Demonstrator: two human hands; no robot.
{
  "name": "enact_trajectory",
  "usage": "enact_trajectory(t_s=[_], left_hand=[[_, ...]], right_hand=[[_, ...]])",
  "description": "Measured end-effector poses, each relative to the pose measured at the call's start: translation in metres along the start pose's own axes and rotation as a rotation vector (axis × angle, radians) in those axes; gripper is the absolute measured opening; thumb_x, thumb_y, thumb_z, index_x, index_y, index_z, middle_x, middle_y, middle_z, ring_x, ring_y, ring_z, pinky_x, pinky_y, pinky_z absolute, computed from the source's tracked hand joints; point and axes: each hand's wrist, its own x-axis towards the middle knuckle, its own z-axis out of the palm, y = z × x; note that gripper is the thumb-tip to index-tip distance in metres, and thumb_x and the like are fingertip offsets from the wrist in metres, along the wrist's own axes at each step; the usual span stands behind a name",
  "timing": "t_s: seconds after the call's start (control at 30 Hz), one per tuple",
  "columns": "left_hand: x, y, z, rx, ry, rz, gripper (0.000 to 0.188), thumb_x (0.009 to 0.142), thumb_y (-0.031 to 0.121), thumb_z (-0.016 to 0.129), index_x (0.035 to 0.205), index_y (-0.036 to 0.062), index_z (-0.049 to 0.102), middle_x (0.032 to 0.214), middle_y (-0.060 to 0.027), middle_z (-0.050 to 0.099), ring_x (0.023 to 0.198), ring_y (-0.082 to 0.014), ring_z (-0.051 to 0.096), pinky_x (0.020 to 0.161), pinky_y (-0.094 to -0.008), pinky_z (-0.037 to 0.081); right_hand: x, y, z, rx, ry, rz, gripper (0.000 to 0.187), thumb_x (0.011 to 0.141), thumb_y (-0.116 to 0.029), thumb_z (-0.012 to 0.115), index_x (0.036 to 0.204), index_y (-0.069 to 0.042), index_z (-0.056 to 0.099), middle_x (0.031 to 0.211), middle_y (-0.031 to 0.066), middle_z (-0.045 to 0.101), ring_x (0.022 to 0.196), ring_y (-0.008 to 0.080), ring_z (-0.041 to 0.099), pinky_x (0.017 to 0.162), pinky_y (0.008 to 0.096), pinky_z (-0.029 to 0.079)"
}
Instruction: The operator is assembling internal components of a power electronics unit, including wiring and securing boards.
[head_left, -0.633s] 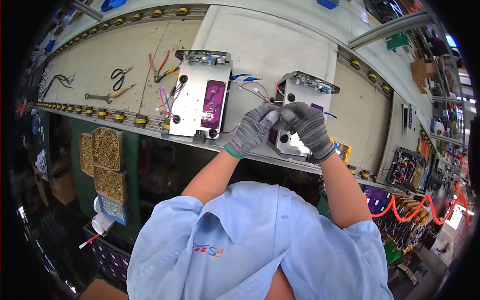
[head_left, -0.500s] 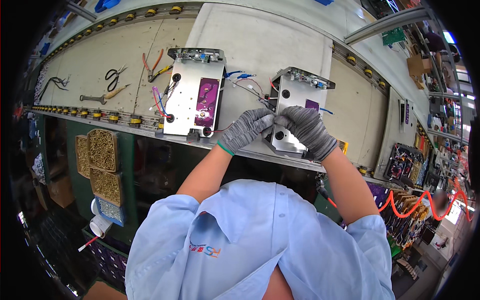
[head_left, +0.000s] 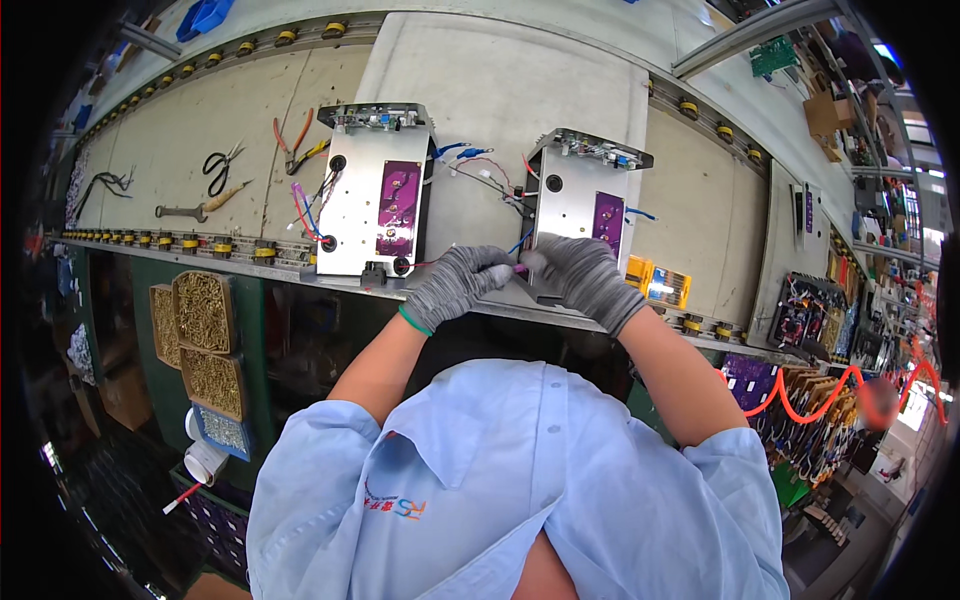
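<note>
At bench edge: left hand [head_left: 455, 287], right hand [head_left: 583, 277] pinch pink connector [head_left: 521, 268], mostly hidden.

A worker in a light blue short-sleeved collared shirt with a small orange-and-blue chest emblem wears grey knit gloves on the left hand [head_left: 455, 287] and right hand [head_left: 587, 279], the left cuff trimmed in green.

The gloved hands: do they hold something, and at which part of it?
Both hands meet on a small pink piece at the near edge of the right metal unit. The left hand and right hand pinch it between fingertips; which part they grip cannot be told.
</note>
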Motion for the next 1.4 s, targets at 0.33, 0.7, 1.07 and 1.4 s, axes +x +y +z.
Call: enact_trajectory(t_s=[0.33,0.7,1.07,1.4], left_hand=[[0.03,-0.003,0.0,0.021,-0.158,-0.15,0.03,0.094,0.023,0.063,0.109,-0.0021,0.069,0.088,-0.0099,0.07,0.084,-0.0164,0.063,0.083,-0.032,0.05],[0.042,-0.03,0.003,-0.068,-0.34,0.056,0.034,0.094,0.024,0.066,0.115,-0.0029,0.067,0.104,-0.0141,0.071,0.095,-0.0202,0.066,0.089,-0.0332,0.051],[0.045,-0.059,0.016,-0.262,-0.226,0.165,0.035,0.094,0.028,0.065,0.111,-0.0019,0.068,0.098,-0.0143,0.071,0.092,-0.0229,0.066,0.086,-0.0352,0.051],[0.052,-0.056,0.002,-0.407,-0.434,-0.011,0.035,0.092,0.033,0.069,0.11,0.0032,0.07,0.095,-0.0019,0.068,0.084,-0.0097,0.056,0.078,-0.0285,0.048]], right_hand=[[-0.024,0.032,0.003,0.184,-0.076,0.208,0.037,0.088,-0.039,0.069,0.1,-0.004,0.063,0.091,0.0162,0.068,0.091,0.0329,0.068,0.08,0.0423,0.053],[-0.012,0.029,-0.005,0.159,-0.22,0.188,0.054,0.081,-0.037,0.077,0.11,0.003,0.056,0.099,0.0201,0.067,0.097,0.0352,0.067,0.085,0.042,0.053],[-0.004,0.022,-0.011,0.146,-0.292,0.219,0.057,0.078,-0.035,0.078,0.112,0.004,0.055,0.102,0.0218,0.066,0.096,0.0369,0.067,0.085,0.0418,0.054],[-0.003,0.023,-0.009,0.131,-0.268,0.193,0.06,0.078,-0.034,0.079,0.115,0.004,0.052,0.1,0.0221,0.064,0.094,0.0372,0.066,0.083,0.0424,0.053]])
